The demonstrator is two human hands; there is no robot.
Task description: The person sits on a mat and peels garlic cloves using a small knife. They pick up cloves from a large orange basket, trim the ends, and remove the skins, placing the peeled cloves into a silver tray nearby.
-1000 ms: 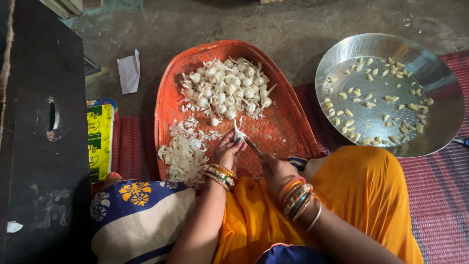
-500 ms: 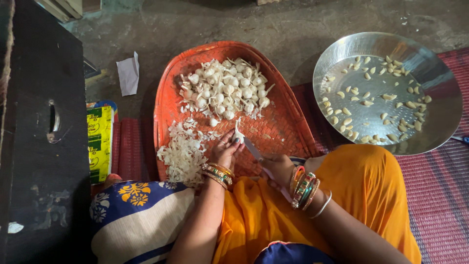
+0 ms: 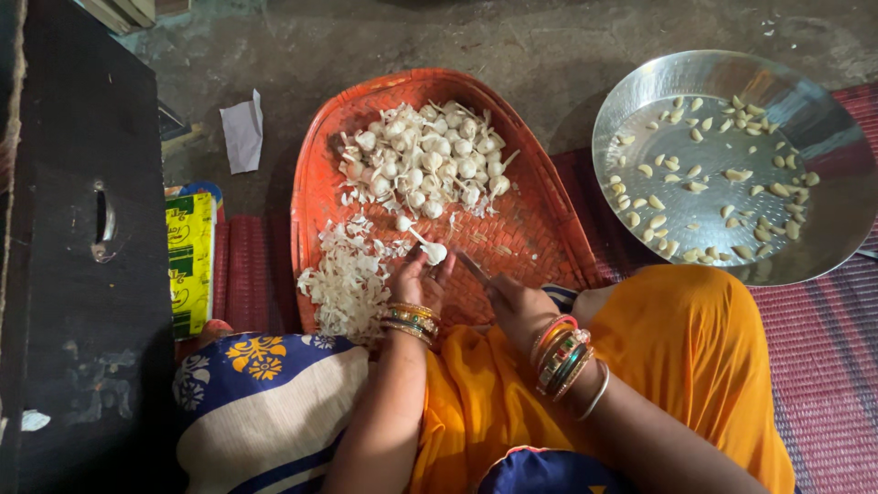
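My left hand (image 3: 422, 281) pinches a white garlic clove (image 3: 433, 251) by its stem over an orange woven tray (image 3: 540, 229). My right hand (image 3: 514, 306) grips a small knife (image 3: 473, 267) whose blade points toward the clove, a little apart from it. At the far side of the tray lies a heap of unpeeled garlic cloves (image 3: 425, 165). A pile of papery white skins (image 3: 347, 279) lies on the tray's near left part, beside my left hand. Both wrists wear coloured bangles.
A round steel plate (image 3: 805, 110) with several peeled cloves stands to the right on a red striped mat (image 3: 823, 366). A black box (image 3: 78, 238) rises at the left, with a yellow packet (image 3: 189, 261) next to it. A scrap of white paper (image 3: 241, 131) lies on the concrete floor.
My right hand has drawn the knife slightly back from the clove. My left hand still holds the clove in about the same place.
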